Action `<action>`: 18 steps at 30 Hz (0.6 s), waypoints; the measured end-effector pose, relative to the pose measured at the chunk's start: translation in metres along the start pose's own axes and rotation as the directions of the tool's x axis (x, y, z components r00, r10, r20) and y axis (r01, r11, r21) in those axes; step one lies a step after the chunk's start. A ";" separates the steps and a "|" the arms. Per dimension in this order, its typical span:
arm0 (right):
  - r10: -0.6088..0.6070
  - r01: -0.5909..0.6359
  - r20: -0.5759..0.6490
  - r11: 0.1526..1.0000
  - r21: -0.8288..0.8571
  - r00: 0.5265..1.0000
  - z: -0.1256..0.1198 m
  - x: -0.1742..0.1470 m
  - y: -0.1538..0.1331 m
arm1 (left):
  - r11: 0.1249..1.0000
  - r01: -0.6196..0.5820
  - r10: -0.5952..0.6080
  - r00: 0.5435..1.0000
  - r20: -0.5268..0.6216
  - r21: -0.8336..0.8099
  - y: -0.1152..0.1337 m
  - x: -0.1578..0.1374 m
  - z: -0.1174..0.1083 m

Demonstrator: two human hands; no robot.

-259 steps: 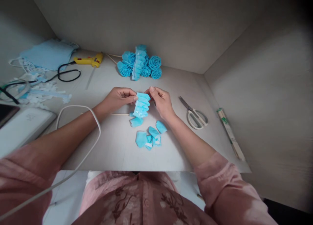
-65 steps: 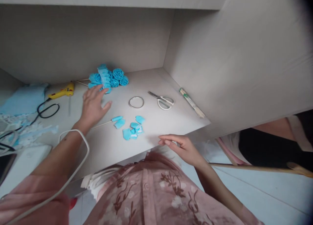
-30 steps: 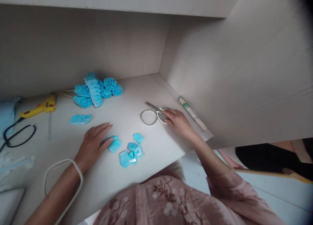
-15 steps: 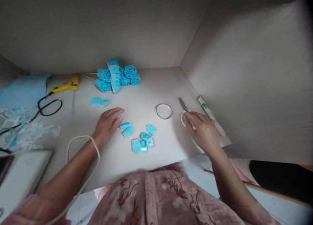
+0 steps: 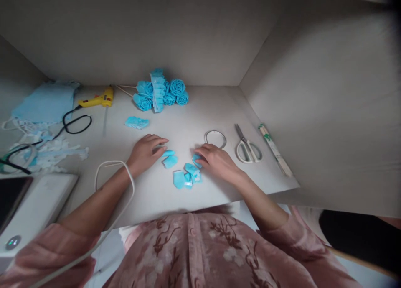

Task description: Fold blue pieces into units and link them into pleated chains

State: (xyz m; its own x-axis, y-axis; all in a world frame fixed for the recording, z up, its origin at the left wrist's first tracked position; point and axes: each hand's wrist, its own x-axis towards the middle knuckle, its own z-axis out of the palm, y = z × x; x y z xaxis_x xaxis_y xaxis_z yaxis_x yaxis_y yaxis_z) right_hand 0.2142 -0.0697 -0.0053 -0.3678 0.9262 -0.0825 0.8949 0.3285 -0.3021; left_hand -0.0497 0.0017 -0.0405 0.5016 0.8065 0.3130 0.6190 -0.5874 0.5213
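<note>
Pale grey table [image 5: 200, 112] boxed in by plain walls behind and at right, left hand [image 5: 144, 152] resting flat mid-frame, fingers loosely spread beside blue folded pieces [image 5: 184, 177], right hand [image 5: 216, 160] fingers touching them, scissors [image 5: 247, 146] right of centre, glue gun [image 5: 97, 100] upper left.

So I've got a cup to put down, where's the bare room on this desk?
Bare desk lies between the blue paper roses and the ring, and along the near edge. It is crowded by both hands among the blue pieces, and on the far left around the glue gun.
</note>
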 end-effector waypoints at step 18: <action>-0.524 0.525 0.035 0.846 -0.098 0.851 0.003 0.048 -0.039 | 0.999 -0.008 0.016 0.986 0.168 -0.050 -0.008 0.002 -0.010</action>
State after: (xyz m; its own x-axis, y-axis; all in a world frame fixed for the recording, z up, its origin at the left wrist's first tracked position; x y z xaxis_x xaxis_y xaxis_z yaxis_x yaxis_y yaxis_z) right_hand 0.1608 -0.0388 -0.0003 -0.7906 0.6098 0.0552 0.5886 0.7817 -0.2060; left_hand -0.0596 0.0092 -0.0362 0.6058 0.7741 0.1837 0.5840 -0.5894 0.5581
